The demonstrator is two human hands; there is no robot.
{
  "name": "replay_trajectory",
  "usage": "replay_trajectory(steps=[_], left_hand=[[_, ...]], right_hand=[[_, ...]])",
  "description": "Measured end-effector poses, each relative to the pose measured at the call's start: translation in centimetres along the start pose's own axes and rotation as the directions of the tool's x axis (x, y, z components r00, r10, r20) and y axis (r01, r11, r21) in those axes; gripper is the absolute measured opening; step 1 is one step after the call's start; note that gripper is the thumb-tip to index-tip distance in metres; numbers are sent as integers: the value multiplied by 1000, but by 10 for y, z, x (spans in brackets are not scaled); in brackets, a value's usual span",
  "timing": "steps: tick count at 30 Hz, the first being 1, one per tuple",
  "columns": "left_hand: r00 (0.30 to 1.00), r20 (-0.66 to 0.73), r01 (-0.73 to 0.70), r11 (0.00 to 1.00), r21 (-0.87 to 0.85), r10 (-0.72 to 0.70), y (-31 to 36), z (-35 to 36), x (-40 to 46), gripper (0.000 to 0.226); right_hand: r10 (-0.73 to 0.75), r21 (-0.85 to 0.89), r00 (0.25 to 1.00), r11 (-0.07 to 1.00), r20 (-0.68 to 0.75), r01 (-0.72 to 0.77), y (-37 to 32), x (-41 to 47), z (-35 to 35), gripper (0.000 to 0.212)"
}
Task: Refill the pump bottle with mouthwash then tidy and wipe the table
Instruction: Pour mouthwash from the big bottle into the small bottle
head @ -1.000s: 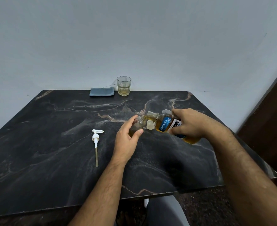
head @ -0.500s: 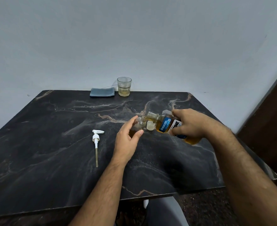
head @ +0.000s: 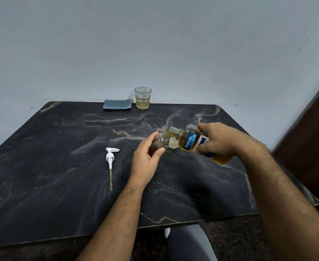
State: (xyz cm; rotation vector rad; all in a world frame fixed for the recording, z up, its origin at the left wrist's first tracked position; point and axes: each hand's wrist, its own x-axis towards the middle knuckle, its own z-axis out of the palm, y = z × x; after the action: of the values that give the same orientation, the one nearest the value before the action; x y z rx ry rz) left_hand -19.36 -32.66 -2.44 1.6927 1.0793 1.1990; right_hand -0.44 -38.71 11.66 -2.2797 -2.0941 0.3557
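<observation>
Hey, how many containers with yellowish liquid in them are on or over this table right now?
3: the clear drinking glass at the far edge beside the folded blue cloth; the small clear pump bottle in the left hand; the labelled amber mouthwash bottle tilted in the right hand.

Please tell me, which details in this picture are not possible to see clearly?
Head view only:
- Fill level of the small clear pump bottle: the left hand covers its body.
- Full label of the amber mouthwash bottle: the right hand hides part.
- Small pale cap beside the necks: too small to identify surely.
</observation>
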Motion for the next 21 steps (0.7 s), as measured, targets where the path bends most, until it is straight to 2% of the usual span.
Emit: replay_trajectory(steps=[14, 21], left_hand=[[1000, -1, -6, 1000, -7, 6, -3, 0, 1, 57], [1000, -8, 7, 1000, -26, -7, -3, -1, 1, 56]], right_hand=[[-14, -33, 1000, 999, 4, 14, 1, 5, -3, 41], [-29, 28, 999, 999, -19, 30, 4, 7, 2, 38]])
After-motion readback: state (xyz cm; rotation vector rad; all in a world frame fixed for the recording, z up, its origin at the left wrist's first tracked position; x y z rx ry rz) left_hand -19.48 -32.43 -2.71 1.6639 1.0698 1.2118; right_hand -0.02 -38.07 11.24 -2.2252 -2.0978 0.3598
